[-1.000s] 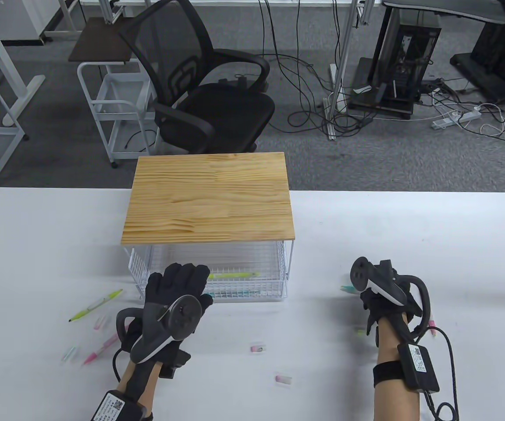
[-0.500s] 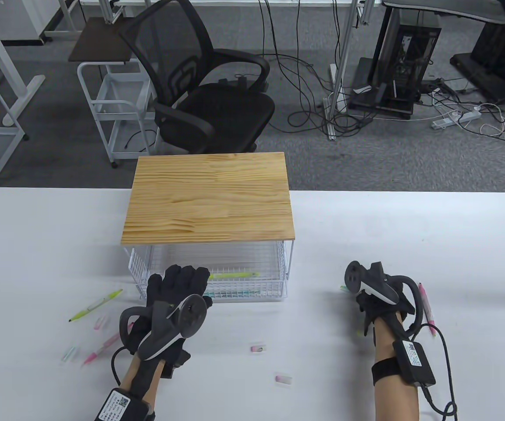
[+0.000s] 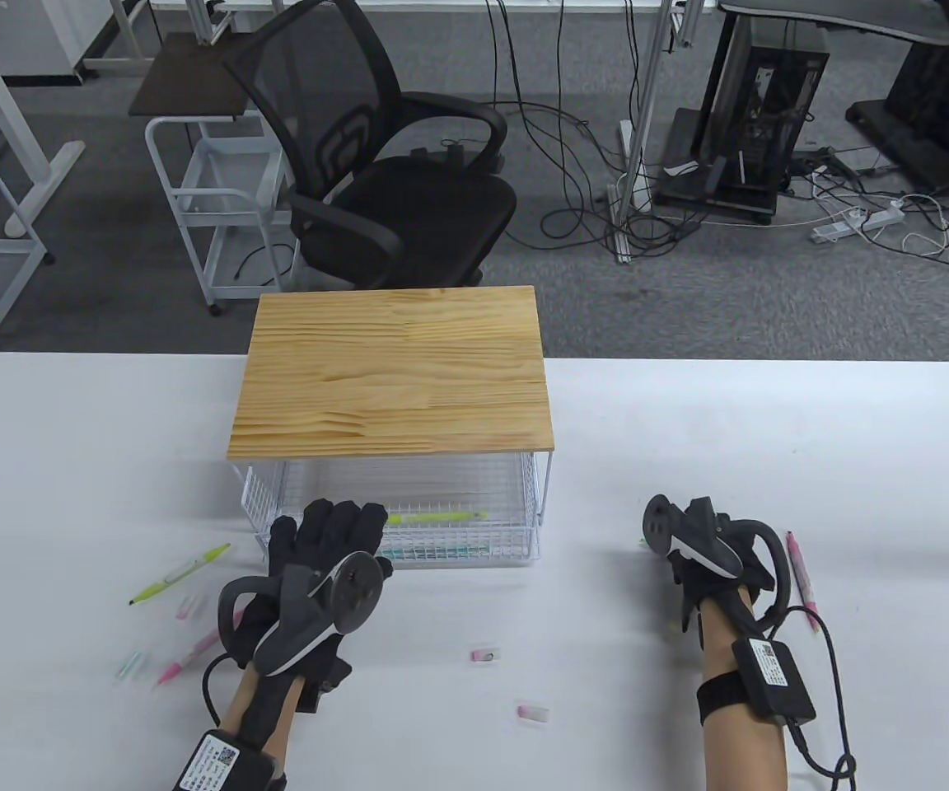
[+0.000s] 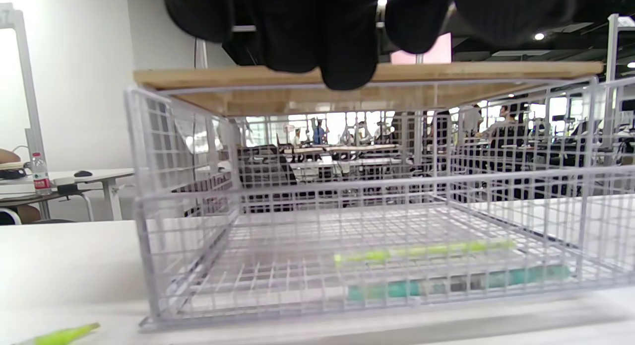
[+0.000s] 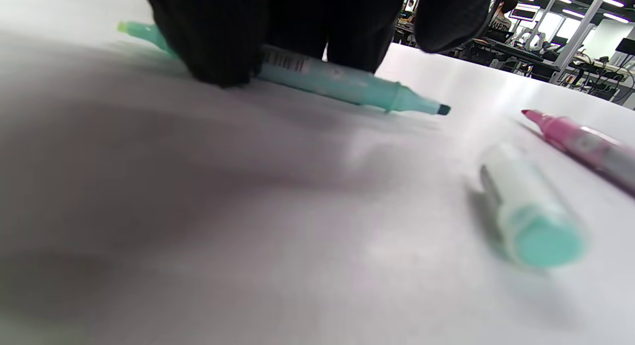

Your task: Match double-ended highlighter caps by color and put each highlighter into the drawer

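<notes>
- Right grip (image 5: 278, 32): fingers curled on one uncapped teal highlighter (image 5: 342, 82) lying on the bench (image 5: 198, 211); one teal cap (image 5: 533, 221) and one pink highlighter (image 5: 580, 141) just beside.
- Left grip (image 3: 322, 548): fingers straight, at the wire drawer (image 4: 149, 265) front; two highlighters ahead inside, one yellow-green (image 4: 421, 249), one teal (image 4: 456, 283).

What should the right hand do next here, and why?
Probably close round the teal highlighter and lift it: the right hand's fingertips are already on its barrel, its tip is bare, and a teal cap lies close by on the table.
</notes>
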The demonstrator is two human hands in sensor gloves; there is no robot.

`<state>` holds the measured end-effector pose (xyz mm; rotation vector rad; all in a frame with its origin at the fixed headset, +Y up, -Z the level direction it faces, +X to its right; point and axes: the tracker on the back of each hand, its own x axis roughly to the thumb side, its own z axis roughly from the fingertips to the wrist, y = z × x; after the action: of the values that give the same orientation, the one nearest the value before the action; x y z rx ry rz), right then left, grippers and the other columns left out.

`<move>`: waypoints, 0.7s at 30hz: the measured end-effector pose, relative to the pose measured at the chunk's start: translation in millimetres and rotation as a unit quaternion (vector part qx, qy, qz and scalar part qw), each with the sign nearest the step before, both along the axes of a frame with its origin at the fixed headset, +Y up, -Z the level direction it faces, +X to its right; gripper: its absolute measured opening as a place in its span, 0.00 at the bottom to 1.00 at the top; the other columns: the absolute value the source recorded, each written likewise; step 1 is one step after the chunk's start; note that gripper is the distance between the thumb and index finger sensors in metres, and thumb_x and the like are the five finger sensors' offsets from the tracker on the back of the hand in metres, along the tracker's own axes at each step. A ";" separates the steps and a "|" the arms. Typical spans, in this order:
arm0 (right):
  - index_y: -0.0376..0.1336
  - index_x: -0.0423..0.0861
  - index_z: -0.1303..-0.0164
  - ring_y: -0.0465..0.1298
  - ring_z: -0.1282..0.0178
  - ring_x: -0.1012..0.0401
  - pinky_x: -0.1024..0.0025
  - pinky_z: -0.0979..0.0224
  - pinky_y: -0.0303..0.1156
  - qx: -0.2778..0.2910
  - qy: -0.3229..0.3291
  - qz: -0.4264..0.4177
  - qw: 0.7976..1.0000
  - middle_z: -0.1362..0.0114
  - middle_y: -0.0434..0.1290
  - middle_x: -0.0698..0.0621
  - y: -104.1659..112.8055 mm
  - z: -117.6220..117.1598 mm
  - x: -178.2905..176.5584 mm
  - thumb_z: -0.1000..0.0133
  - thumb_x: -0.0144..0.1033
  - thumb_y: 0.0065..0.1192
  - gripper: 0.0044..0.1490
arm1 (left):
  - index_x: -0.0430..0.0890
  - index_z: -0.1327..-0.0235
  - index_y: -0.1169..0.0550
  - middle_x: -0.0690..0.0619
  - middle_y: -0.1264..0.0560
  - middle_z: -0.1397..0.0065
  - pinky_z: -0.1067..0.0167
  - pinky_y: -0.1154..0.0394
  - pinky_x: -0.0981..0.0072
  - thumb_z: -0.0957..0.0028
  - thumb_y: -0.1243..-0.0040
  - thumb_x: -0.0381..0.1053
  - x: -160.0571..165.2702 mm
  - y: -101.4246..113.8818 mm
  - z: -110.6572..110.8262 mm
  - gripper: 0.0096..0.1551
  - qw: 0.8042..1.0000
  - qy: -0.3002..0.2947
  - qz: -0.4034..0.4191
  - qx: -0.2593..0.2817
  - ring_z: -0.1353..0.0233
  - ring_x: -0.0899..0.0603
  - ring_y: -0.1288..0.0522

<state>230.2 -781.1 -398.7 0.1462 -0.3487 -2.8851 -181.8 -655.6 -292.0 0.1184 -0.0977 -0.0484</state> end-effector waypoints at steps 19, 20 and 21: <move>0.53 0.56 0.22 0.74 0.24 0.53 0.39 0.19 0.65 0.048 0.007 -0.094 0.994 0.21 0.67 0.51 39.5 7.1 1.8 0.38 0.39 0.52 0.32 | 0.66 0.17 0.41 0.55 0.34 0.10 0.16 0.44 0.36 0.43 0.53 0.66 -21.6 8.3 -0.2 0.37 0.999 0.019 0.043 -0.003 0.10 0.42 0.39; 0.53 0.56 0.21 0.74 0.24 0.53 0.38 0.19 0.65 0.055 0.010 -0.108 0.993 0.21 0.67 0.50 45.0 9.1 0.6 0.38 0.40 0.52 0.32 | 0.66 0.17 0.41 0.57 0.34 0.10 0.16 0.44 0.36 0.43 0.53 0.66 -21.8 8.9 0.0 0.37 0.999 0.018 0.044 -0.003 0.10 0.42 0.39; 0.52 0.55 0.21 0.73 0.25 0.53 0.39 0.19 0.65 0.067 0.015 -0.123 0.990 0.21 0.66 0.50 52.6 11.9 -1.9 0.38 0.40 0.52 0.32 | 0.66 0.17 0.41 0.55 0.34 0.10 0.16 0.44 0.36 0.43 0.53 0.66 -22.2 9.7 0.6 0.37 0.999 0.017 0.046 -0.002 0.10 0.42 0.39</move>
<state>228.4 -728.5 -386.7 0.0876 -0.1789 -3.1514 -204.0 -645.8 -291.5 0.1175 -0.0574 0.0410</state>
